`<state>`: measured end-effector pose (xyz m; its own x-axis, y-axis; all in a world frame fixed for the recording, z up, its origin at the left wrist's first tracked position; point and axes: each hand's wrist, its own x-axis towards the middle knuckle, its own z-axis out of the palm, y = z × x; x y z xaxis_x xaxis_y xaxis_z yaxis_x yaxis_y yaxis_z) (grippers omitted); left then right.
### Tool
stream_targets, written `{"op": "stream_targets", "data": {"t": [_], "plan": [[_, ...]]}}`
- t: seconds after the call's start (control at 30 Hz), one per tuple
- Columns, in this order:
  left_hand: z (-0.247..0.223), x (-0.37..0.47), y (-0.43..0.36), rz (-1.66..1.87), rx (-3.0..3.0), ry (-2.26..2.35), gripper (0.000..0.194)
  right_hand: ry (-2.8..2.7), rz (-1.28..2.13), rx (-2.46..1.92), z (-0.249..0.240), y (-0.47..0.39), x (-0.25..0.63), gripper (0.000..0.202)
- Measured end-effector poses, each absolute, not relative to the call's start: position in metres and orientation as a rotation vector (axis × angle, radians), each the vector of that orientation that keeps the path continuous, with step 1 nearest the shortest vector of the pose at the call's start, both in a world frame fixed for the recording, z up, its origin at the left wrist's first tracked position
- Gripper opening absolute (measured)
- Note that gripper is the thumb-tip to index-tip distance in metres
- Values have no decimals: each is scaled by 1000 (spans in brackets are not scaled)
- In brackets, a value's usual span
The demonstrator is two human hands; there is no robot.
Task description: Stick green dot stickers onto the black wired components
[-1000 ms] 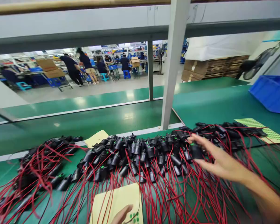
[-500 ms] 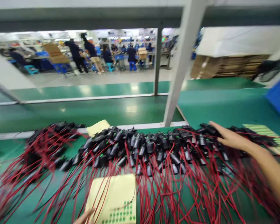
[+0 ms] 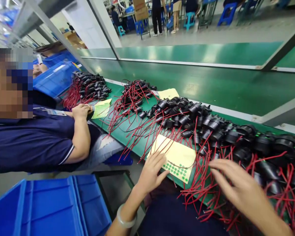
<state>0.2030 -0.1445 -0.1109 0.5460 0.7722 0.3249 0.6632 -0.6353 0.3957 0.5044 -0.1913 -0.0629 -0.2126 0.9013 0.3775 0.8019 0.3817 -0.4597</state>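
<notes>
My left hand (image 3: 152, 172) rests with spread fingers on the near edge of a yellow sheet of green dot stickers (image 3: 176, 157), which lies on the green bench (image 3: 211, 87). My right hand (image 3: 240, 191) hovers open over red wires (image 3: 206, 193) at the bench's front edge, holding nothing. A long heap of black connectors with red leads (image 3: 206, 124) stretches across the bench behind both hands.
A co-worker in a dark blue shirt (image 3: 31, 141) sits at the left, hands by another sticker sheet (image 3: 100, 109) and further connector piles (image 3: 89, 86). Blue bins stand at lower left (image 3: 46, 206) and behind the co-worker (image 3: 55, 77). Other people work in the background.
The view has swung left and down, bringing the co-worker and blue bins in. My right hand has pulled back from the far connectors to the near wires; my left hand now lies on the sticker sheet.
</notes>
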Motion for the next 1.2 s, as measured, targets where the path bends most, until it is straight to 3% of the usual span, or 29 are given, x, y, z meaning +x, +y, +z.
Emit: {"op": "stream_targets", "data": {"t": [0.17,0.43,0.87,1.2], "plan": [[-122,211,-146,628,2520,1297,42,-2308,207,-1401,-94,-152,436,23],[-133,221,-148,657,2452,1358,52,-2399,162,-1597,-93,-173,465,28],[-134,222,-149,660,2445,1377,52,-2240,147,-1646,-122,-178,413,19],[-134,222,-151,662,2457,1405,57,-2231,47,-1614,-130,-184,404,24]]}}
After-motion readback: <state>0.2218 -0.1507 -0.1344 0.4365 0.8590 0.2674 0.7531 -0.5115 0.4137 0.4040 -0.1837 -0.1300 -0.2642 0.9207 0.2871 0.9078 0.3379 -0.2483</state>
